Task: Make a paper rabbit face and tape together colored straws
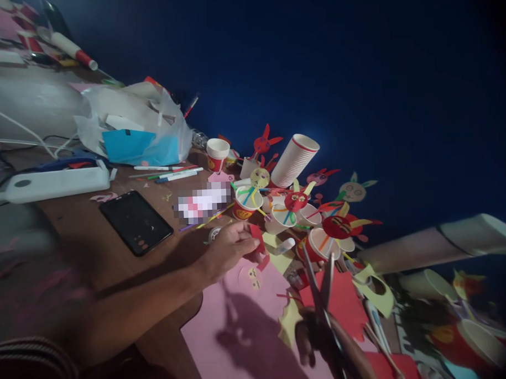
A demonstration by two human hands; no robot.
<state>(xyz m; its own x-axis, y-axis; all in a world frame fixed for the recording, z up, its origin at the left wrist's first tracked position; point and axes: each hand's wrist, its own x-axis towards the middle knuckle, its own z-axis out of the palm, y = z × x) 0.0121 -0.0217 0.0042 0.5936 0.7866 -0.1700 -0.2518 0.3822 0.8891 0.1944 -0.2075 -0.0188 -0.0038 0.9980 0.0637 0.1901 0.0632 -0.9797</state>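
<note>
My left hand [230, 246] pinches a small piece of red paper [257, 239] above a large pink sheet [212, 334]. On that sheet lies a pale yellow face cutout [253, 278], just below the hand. At the lower right, my right hand [325, 342] is closed round a pair of scissors [321, 297], whose blades stand apart and point up, away from the red piece. Beneath the blades is a sheet of red paper [344, 302]. A yellow paper scrap [289, 321] lies between the two hands.
Paper cups [247, 203] with paper animal faces stand beyond my hands, near a tall cup stack [295, 160]. On the left are a black phone [135, 221], a white power strip [57, 182], pens [180, 174] and a plastic bag [138, 124]. A white tube [437, 244] lies at right.
</note>
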